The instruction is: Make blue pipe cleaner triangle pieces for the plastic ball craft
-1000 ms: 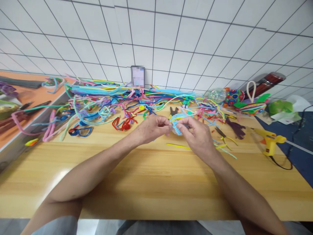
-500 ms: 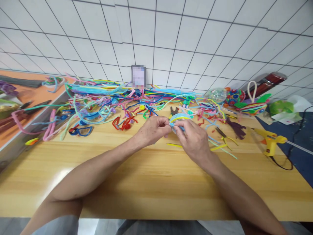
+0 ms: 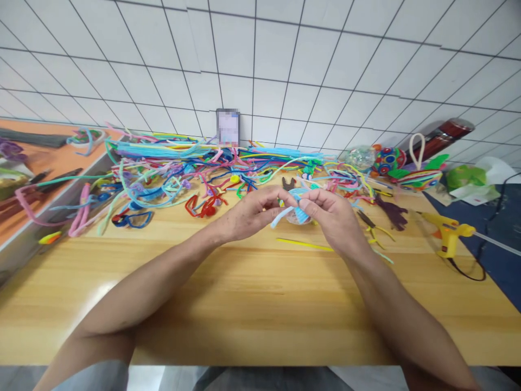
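Between my hands is a rounded bundle of light-blue pipe cleaners [image 3: 302, 215], raised above the table, with something clear showing at its underside. One pale-blue end sticks out towards me beneath the fingers of my left hand [image 3: 260, 210], which pinch the bundle's left side. My right hand [image 3: 331, 213] is closed on its right side, thumb and forefinger pressed together. The fingers partly hide the bundle. Below the hands a yellow pipe cleaner [image 3: 303, 244] lies on the wooden table [image 3: 244, 304].
Tangled pipe cleaners [image 3: 171, 184] line the wall. Pliers [image 3: 374, 227] and a yellow glue gun [image 3: 450, 236] lie to the right. Behind the hands is another dark-jawed tool [image 3: 288, 183]. A phone [image 3: 228, 126] leans on the wall; an orange surface with clutter stands left.
The bundle has turned in my hands: the yellow strand on top is no longer seen, and a pale-blue end now points towards me. Both hands have shifted their grip.
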A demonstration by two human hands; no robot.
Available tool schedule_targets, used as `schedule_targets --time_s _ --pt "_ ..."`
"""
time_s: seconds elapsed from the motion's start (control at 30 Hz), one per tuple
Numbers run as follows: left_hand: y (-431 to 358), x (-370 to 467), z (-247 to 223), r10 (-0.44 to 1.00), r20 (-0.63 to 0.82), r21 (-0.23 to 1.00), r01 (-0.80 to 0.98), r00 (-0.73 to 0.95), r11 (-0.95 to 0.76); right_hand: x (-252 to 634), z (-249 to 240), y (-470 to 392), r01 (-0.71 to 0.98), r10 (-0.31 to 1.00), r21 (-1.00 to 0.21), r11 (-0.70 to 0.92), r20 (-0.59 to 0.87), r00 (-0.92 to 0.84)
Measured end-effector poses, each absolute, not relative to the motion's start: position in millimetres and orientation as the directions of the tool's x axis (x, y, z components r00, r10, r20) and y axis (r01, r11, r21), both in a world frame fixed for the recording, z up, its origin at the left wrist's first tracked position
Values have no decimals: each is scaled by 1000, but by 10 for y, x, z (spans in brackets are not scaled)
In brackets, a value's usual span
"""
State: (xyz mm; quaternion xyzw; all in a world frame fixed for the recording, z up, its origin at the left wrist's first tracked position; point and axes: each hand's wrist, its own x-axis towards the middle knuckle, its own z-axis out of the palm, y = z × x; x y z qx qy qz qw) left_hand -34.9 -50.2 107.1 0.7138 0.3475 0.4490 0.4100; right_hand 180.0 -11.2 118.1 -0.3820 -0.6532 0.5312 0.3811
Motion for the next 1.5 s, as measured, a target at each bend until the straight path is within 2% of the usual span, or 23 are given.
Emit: schedule_targets --time_s 0.27,0.5,0.67,0.83,1.0,1.2,1.33,1.5 --pt "-456 -327 1033 907 324 931 78 268 -356 1774 1124 -134 92 882 -977 194 133 -452" --pt "-450 -283 968 949 260 961 47 180 -273 1745 1103 -211 183 898 -931 316 231 -375" --pt "-423 -267 994 952 190 974 -170 242 -151 1760 1092 -148 36 899 -982 186 156 -409" --pt "-414 -223 933 963 118 968 -243 241 -57 1765 1036 -99 -15 914 -991 133 129 -386" --pt "-442 -182 889 979 68 970 -243 190 -20 1736 1080 -192 53 907 -962 268 233 -352" --pt "-462 -192 929 978 62 974 -224 198 -16 1745 1060 -276 237 885 -875 423 342 -316" --pt "-460 -192 937 979 69 974 -227 190 -25 1749 1052 -288 298 874 -836 460 368 -318" --pt "-457 -184 959 978 72 969 -247 198 -21 1745 1088 -291 276 876 -852 445 351 -331"
